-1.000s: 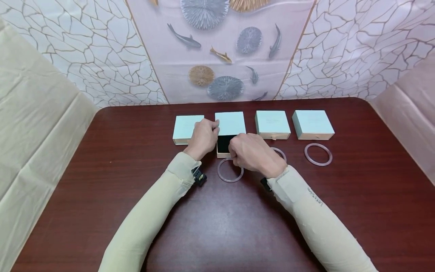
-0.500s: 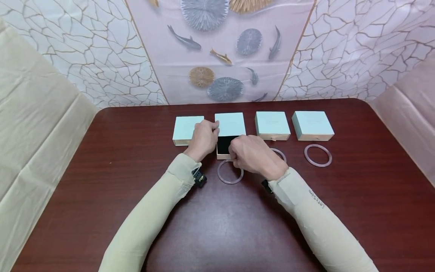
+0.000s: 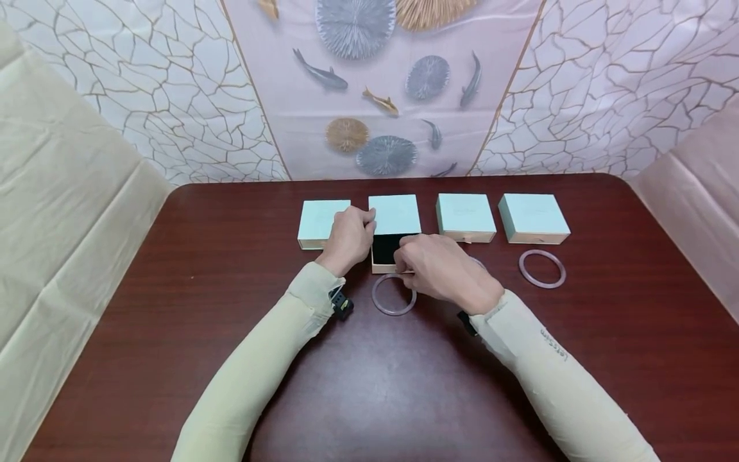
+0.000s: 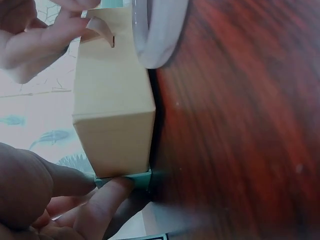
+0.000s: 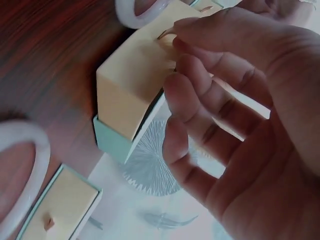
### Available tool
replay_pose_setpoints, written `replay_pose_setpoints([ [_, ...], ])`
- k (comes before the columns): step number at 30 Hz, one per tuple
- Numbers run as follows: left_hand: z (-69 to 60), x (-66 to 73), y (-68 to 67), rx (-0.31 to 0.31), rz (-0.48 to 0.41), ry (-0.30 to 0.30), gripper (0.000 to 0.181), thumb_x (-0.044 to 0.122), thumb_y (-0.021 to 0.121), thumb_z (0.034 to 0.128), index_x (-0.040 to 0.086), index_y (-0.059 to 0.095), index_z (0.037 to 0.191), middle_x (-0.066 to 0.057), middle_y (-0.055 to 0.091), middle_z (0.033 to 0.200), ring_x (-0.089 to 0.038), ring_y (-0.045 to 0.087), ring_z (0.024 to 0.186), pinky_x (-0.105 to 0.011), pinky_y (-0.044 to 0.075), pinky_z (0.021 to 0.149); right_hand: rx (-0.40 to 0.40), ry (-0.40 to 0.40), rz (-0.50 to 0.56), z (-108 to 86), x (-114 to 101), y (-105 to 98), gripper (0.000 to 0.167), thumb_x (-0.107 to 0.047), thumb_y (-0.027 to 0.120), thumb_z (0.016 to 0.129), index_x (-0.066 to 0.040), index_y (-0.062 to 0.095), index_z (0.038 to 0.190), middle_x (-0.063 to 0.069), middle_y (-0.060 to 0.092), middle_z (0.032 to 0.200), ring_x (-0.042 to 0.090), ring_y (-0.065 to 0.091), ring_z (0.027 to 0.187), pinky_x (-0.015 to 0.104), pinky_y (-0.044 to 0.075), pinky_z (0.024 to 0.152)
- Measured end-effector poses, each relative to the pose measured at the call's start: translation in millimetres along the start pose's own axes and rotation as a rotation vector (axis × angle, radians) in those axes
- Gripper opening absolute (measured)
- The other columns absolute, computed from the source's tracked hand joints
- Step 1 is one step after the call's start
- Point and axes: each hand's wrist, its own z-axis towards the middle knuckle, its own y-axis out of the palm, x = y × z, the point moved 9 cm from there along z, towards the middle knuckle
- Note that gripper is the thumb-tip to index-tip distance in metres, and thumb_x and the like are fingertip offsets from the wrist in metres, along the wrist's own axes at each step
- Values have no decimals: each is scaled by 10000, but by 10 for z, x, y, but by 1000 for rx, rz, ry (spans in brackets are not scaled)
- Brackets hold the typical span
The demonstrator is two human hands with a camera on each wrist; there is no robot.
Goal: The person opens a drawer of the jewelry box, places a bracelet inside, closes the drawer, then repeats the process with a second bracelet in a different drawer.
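In the head view I look down on a dark red table (image 3: 358, 385), glossy, with a pale glare toward its near middle. Behind its far edge hangs a pinkish cloth (image 3: 398, 147) printed with fish and round shapes; white panels (image 3: 190, 109) veined in gold flank it, and creased drapes (image 3: 63, 224) close both sides. In the far part of the table stand four pale boxes: left box (image 3: 316, 218), second box (image 3: 394, 215), third box (image 3: 466, 215) and right box (image 3: 534, 215). The second box's drawer (image 3: 383, 269) sticks out nearward, black inside. The left hand (image 3: 348, 236) is at that box's left side, the right hand (image 3: 441, 263) at the drawer's front. One ring (image 3: 394, 313) lies just nearer than the drawer.

In the left wrist view I see the left hand gripping the second box's green sleeve (image 4: 142, 181), above streaked wood grain.

In the right wrist view I have thumb and forefinger pinching the small tab (image 5: 167, 34) on the drawer's front; whether the other bent fingers touch it, I cannot tell.
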Motion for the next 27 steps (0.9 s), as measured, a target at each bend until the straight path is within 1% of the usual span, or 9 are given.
replay_pose_setpoints([
  [4,-6,2,-2,3,-4,4,366,169,494,1086,166,586,1441,-28,568,1503,-145,409,452,-249,317,478,26,-58,-1,-56,-16,-12,287,-9,732,818,-237,641,669,-68,517,726,69,460,588,240,405,549],
  [5,-8,0,0,2,-2,3,368,169,492,1086,167,584,1442,-36,601,1470,-142,409,452,-248,316,479,27,-77,3,-67,-26,-4,291,-4,724,819,-236,633,668,-67,505,723,67,449,585,236,397,549],
  [10,-16,-11,0,4,-1,4,364,165,495,1085,171,589,1436,-23,585,1486,-134,417,460,-240,328,489,22,-144,19,-105,-66,51,240,-23,746,809,-228,671,709,-64,537,753,33,494,604,225,414,550],
  [16,-16,-5,10,8,-1,11,374,164,501,1082,166,573,1449,-45,603,1463,-131,431,469,-237,336,502,-7,-124,33,-143,-34,78,281,-39,744,834,-251,625,693,-58,553,767,40,460,602,227,403,557],
  [18,-14,-8,12,9,4,12,374,162,499,1083,165,572,1450,-66,648,1405,-131,417,460,-236,330,498,-20,-123,42,-152,-34,82,273,-34,741,832,-248,635,699,-58,554,769,39,455,598,222,402,557],
  [19,-13,-12,12,8,5,10,375,163,498,1084,165,571,1451,-63,644,1413,-132,407,453,-234,327,495,-29,-121,45,-156,-35,83,257,-33,741,828,-243,653,709,-62,559,774,37,464,601,221,408,559],
  [22,-9,-21,11,-1,10,2,380,167,496,1085,168,562,1460,-95,702,1281,-130,391,449,-234,329,495,-60,-121,62,-162,-51,92,205,-35,746,820,-226,709,756,-77,583,802,30,509,630,218,437,577],
  [25,-4,-19,11,-7,14,-9,379,170,498,1085,171,563,1458,-76,679,1352,-129,400,458,-236,338,502,-98,-115,83,-168,-66,108,179,-36,756,798,-215,747,801,-95,617,838,36,556,690,230,467,603],
  [27,-3,-15,16,-13,22,-16,379,172,498,1085,177,562,1458,-80,688,1333,-123,413,475,-235,344,513,-130,-105,98,-172,-71,132,166,-47,769,797,-208,760,834,-94,636,869,45,577,736,239,483,624],
])
